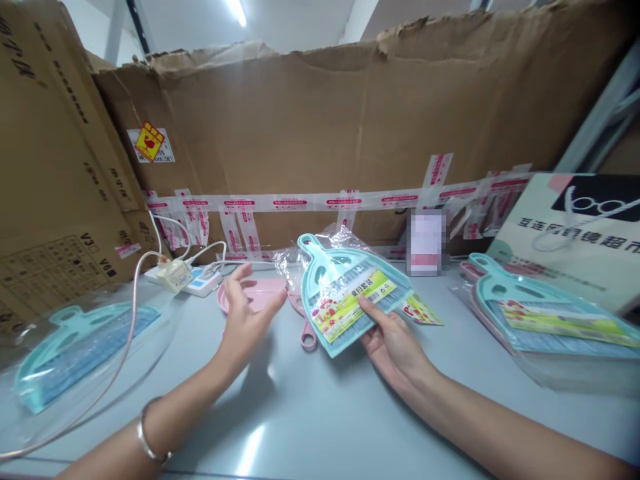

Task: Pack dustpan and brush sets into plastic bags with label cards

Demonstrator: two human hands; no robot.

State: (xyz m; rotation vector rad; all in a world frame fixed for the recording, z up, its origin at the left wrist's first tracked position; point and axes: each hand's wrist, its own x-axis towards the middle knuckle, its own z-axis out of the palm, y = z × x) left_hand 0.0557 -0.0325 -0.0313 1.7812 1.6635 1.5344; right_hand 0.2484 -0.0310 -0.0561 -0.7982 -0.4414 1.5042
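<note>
My right hand [393,340] grips the lower right edge of a turquoise dustpan [345,287], thumb on top. A blue-bristled brush and a yellow-green printed card [357,300] lie in the pan, and clear plastic film [340,240] shows behind its upper edge. My left hand [247,307] is raised to the left of it, fingers apart, holding nothing. Behind the left hand, partly hidden, a pink dustpan [264,293] lies on the table. A pink handle with a loop [309,339] pokes out below the turquoise pan.
Bagged turquoise dustpan sets lie at the left [95,340] and at the right [560,307], the right one over a pink piece. A power strip [200,283] with a plug and cables sits at the back left. Cardboard [300,127] walls the back; a printed bag [575,240] stands right.
</note>
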